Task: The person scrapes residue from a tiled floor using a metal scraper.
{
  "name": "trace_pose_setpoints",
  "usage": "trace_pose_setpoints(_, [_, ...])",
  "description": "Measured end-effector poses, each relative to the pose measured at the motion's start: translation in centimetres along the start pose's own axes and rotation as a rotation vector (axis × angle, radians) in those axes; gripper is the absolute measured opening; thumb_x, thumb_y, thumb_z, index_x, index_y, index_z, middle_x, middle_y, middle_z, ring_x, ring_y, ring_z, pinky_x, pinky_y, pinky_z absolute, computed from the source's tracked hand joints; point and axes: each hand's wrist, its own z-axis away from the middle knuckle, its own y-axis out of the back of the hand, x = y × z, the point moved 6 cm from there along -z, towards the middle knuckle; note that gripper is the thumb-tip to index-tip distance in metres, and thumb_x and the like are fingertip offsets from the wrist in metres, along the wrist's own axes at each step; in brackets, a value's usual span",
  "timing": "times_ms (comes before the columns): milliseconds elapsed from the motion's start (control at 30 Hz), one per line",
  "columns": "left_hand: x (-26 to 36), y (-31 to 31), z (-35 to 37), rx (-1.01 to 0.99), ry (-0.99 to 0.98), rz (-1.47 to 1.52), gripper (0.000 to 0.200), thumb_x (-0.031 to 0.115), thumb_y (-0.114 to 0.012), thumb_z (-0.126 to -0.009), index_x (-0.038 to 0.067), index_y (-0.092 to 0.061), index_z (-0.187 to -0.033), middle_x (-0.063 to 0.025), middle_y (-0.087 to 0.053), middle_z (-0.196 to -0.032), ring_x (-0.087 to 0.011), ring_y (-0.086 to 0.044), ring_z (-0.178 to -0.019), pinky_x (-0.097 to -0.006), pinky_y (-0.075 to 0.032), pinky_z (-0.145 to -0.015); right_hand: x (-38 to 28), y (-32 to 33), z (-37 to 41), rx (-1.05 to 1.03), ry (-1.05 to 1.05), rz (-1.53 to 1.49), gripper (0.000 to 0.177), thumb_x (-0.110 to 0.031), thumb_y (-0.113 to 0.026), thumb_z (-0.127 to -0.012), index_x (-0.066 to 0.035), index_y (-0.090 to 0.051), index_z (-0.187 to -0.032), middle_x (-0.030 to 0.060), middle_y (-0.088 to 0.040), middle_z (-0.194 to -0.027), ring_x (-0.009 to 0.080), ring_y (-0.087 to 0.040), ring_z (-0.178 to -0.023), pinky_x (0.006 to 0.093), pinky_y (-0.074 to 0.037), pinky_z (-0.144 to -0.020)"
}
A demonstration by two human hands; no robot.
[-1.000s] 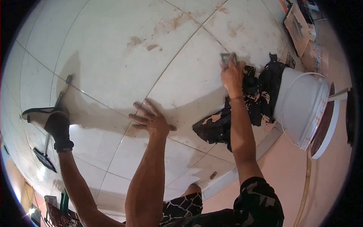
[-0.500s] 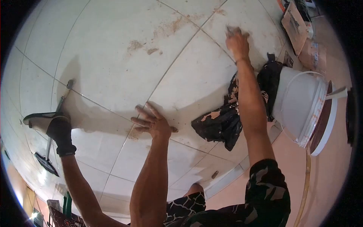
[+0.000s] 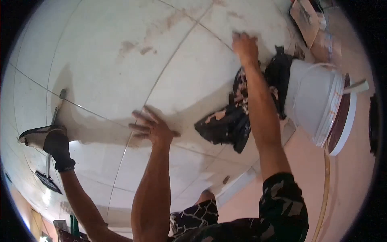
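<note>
My left hand (image 3: 152,131) lies palm down on the white tiles (image 3: 189,80), fingers spread, holding nothing. Farther up and to the right, my right hand (image 3: 246,46) is on the tiles with its fingers bent inward. Its fingertips are blurred, so anything under them cannot be made out. Brownish smears (image 3: 167,22) and a small crumb of dirt (image 3: 146,50) mark the tiles left of that hand. Beneath my right forearm is a crumpled black plastic sheet (image 3: 227,127), scattered with peach-coloured flakes.
A white bucket (image 3: 308,94) stands at the right, with a pale handle (image 3: 356,86) sticking out by its rim. Behind it is a stained board (image 3: 304,20). At the left, a shoe (image 3: 38,137) is over a long-handled tool (image 3: 55,111). A hose-like tube (image 3: 325,189) runs along the pink surface.
The whole view has shifted slightly, so most things appear farther left. My right hand has moved a little back toward me over the tiles; my left hand stays planted.
</note>
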Motion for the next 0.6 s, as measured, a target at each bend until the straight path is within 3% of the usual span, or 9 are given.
trace_pose_setpoints(67, [0.0,-0.1,0.1,0.025,-0.007,-0.005,0.152,0.04,-0.09,-0.04,0.005,0.024,-0.135,-0.0327,0.029,-0.135,-0.0653,0.017,-0.118,-0.0772,-0.013,-0.087,-1.3,4.3,-0.1,-0.109,-0.117,-0.142,0.041,-0.032,-0.045,-0.088,0.003,-0.06,-0.101,0.0224,-0.057,-0.109,0.0403,-0.044,-0.112,0.0452,-0.048,-0.085])
trace_pose_setpoints(200, [0.1,-0.1,0.0,-0.048,0.059,-0.022,0.152,0.039,-0.089,-0.041,0.006,0.026,-0.135,-0.0322,0.031,-0.134,-0.0653,0.017,-0.118,-0.077,-0.012,-0.088,-2.0,2.8,1.3,0.053,0.075,0.012,0.038,-0.029,-0.046,-0.085,0.002,-0.061,-0.102,0.0243,-0.057,-0.107,0.0378,-0.049,-0.108,0.0465,-0.047,-0.084])
trace_pose_setpoints(233, [0.1,-0.2,-0.1,-0.021,0.041,-0.002,0.152,0.039,-0.089,-0.041,0.007,0.026,-0.134,-0.032,0.032,-0.134,-0.0652,0.017,-0.118,-0.0768,-0.011,-0.088,-3.4,5.6,1.9,-0.258,0.111,-0.013,0.051,-0.043,-0.038,-0.089,0.001,-0.054,-0.111,0.0333,-0.052,-0.109,0.044,-0.049,-0.107,0.0472,-0.044,-0.088])
trace_pose_setpoints(267, [0.1,-0.1,0.1,0.01,0.014,0.019,0.152,0.039,-0.089,-0.042,0.007,0.027,-0.134,-0.0318,0.032,-0.134,-0.0651,0.018,-0.118,-0.0766,-0.011,-0.089,-2.0,3.8,-0.3,-0.29,-0.08,-0.183,0.049,-0.04,-0.04,-0.088,0.0,-0.052,-0.114,0.032,-0.052,-0.11,0.0434,-0.049,-0.108,0.0468,-0.044,-0.088])
trace_pose_setpoints(333, [0.3,0.4,0.3,0.006,-0.007,0.009,0.152,0.038,-0.09,-0.042,0.007,0.028,-0.133,-0.0314,0.034,-0.133,-0.0648,0.019,-0.117,-0.0763,-0.009,-0.089,-1.4,3.2,-0.5,-0.027,-0.084,-0.232,0.046,-0.035,-0.042,-0.086,0.001,-0.056,-0.111,0.0322,-0.051,-0.111,0.043,-0.05,-0.107,0.046,-0.044,-0.088])
trace_pose_setpoints(433, [0.4,0.5,-0.2,-0.036,0.053,-0.057,0.149,0.043,-0.088,-0.042,0.004,0.022,-0.136,-0.0343,0.027,-0.135,-0.0658,0.016,-0.118,-0.0767,-0.012,-0.089,-1.9,3.0,1.9,0.111,-0.076,-0.206,0.043,-0.03,-0.043,-0.083,0.002,-0.056,-0.11,0.0298,-0.054,-0.108,0.0424,-0.052,-0.103,0.0459,-0.044,-0.087])
trace_pose_setpoints(567, [0.7,1.0,0.4,-0.015,0.01,-0.043,0.15,0.044,-0.087,-0.043,0.002,0.023,-0.135,-0.0361,0.028,-0.133,-0.066,0.017,-0.117,-0.0761,-0.015,-0.089,0.2,-0.4,-7.8,-0.14,-0.09,-0.085,0.053,-0.041,-0.036,-0.089,0.0,-0.05,-0.118,0.0252,-0.058,-0.107,0.0433,-0.055,-0.098,0.0468,-0.042,-0.09])
trace_pose_setpoints(600, [0.6,0.8,0.6,-0.046,0.027,-0.06,0.15,0.044,-0.087,-0.043,0.002,0.024,-0.134,-0.0364,0.028,-0.133,-0.066,0.018,-0.116,-0.076,-0.016,-0.089,0.4,-1.0,-6.4,-0.14,-0.09,-0.083,0.053,-0.041,-0.036,-0.089,0.0,-0.05,-0.118,0.0252,-0.058,-0.107,0.0433,-0.055,-0.098,0.0468,-0.042,-0.09])
